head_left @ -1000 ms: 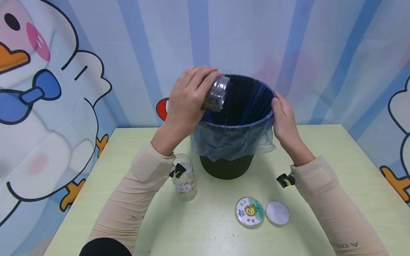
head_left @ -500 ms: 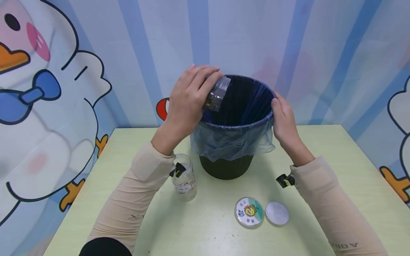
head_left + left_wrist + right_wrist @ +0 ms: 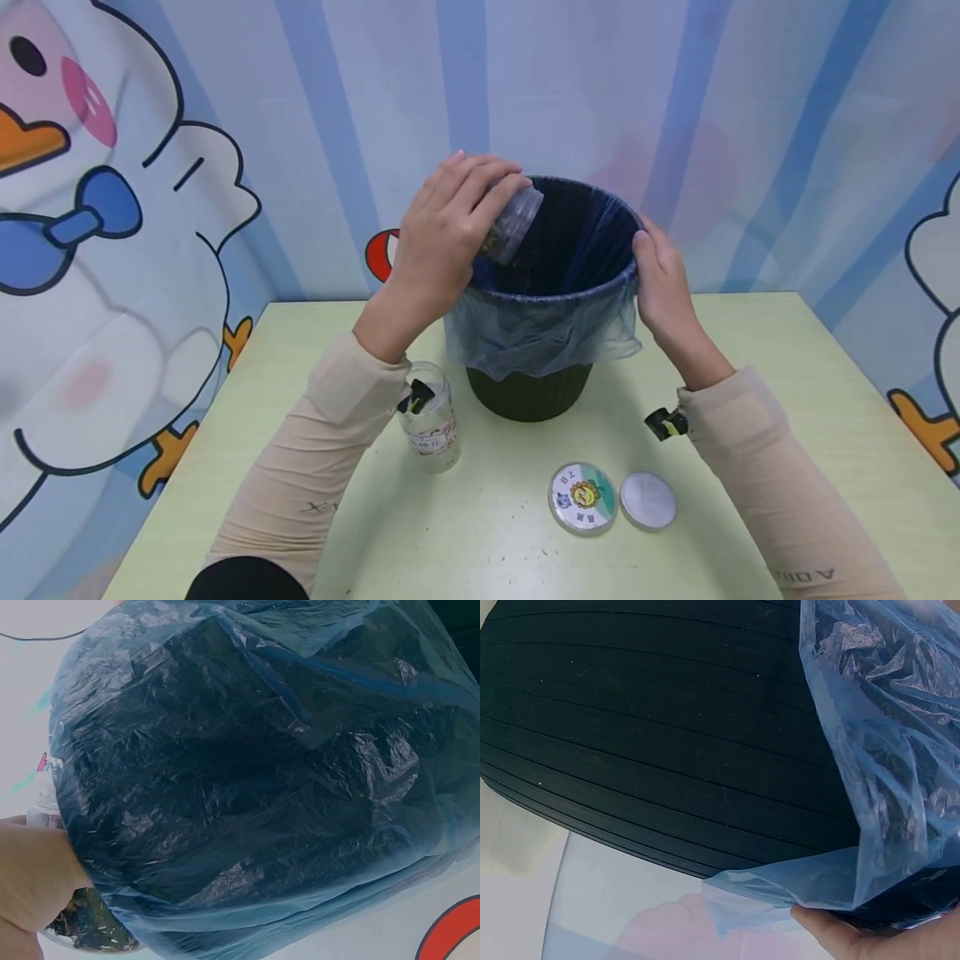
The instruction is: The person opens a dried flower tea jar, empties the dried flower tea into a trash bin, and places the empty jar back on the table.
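In the head view my left hand (image 3: 446,229) grips a clear jar (image 3: 517,223), tipped with its mouth over the opening of a black trash bin (image 3: 528,396). Dark loose bits show inside the jar (image 3: 94,922) in the left wrist view. A blue plastic bag (image 3: 543,329) lines the bin and folds down over its rim. On the bin's right side my right hand (image 3: 666,283) holds the rim through the bag, thumb outside. The bin's inside is dark, so its contents cannot be told.
A clear labelled jar (image 3: 433,429) stands upright, lidless, below my left wrist. Two round lids, one with a sun picture (image 3: 582,497) and one plain white (image 3: 648,501), lie near the front. Small dark crumbs dot the pale table (image 3: 465,550). A cartoon backdrop (image 3: 570,92) stands behind.
The jar in my left hand has tilted a little further and shifted slightly right over the bin. The right hand keeps its hold on the rim.
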Motion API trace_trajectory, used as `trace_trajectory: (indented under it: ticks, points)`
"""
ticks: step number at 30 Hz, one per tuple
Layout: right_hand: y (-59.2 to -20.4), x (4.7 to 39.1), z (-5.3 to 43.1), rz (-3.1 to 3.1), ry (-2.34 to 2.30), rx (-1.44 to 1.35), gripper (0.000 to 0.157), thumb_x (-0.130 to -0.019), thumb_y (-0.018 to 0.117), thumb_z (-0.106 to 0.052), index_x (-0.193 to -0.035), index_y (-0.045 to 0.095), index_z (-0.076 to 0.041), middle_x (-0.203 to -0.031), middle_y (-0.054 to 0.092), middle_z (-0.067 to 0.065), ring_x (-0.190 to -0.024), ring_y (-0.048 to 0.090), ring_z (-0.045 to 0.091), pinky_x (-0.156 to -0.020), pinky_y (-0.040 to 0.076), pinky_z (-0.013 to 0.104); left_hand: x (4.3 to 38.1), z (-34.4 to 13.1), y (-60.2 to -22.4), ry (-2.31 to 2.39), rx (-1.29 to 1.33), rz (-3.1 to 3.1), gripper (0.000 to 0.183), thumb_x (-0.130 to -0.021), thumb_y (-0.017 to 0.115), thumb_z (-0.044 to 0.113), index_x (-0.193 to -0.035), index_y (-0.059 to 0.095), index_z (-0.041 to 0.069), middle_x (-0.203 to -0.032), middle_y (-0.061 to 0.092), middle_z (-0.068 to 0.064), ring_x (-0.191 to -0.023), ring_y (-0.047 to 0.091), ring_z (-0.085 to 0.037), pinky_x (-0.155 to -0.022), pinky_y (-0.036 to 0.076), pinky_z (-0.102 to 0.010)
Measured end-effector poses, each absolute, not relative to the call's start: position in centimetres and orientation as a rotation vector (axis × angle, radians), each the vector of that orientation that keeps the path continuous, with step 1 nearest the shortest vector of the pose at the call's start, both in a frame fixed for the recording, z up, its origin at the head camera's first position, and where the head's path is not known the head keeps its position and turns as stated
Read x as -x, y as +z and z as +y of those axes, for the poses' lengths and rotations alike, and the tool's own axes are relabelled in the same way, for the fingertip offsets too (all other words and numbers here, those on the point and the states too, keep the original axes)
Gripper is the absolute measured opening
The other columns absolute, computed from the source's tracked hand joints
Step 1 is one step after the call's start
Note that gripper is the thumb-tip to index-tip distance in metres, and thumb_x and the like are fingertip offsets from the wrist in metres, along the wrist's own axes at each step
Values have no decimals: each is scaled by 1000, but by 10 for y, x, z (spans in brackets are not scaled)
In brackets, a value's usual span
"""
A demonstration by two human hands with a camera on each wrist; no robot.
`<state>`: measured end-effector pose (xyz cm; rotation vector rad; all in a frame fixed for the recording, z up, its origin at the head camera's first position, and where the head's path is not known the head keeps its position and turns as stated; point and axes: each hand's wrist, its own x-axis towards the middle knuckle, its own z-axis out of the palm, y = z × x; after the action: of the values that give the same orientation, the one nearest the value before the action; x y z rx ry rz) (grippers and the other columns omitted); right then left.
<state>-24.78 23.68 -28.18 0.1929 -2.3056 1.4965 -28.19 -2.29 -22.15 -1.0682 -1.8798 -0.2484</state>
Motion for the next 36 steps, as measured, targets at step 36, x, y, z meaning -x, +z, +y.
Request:
trace_trajectory:
  ticks: [36]
  points:
    - [-282,249,237,-2305,1490,-204,55,-110,23,-30,-156,25,1,-160,24,18,-148,19,29,-120,15,43,283,-18,-216,62,1156,-1760,36,-102,46,-7,-128,66,7,-130,63,-7,-126,52,-23,-119,20,-33]
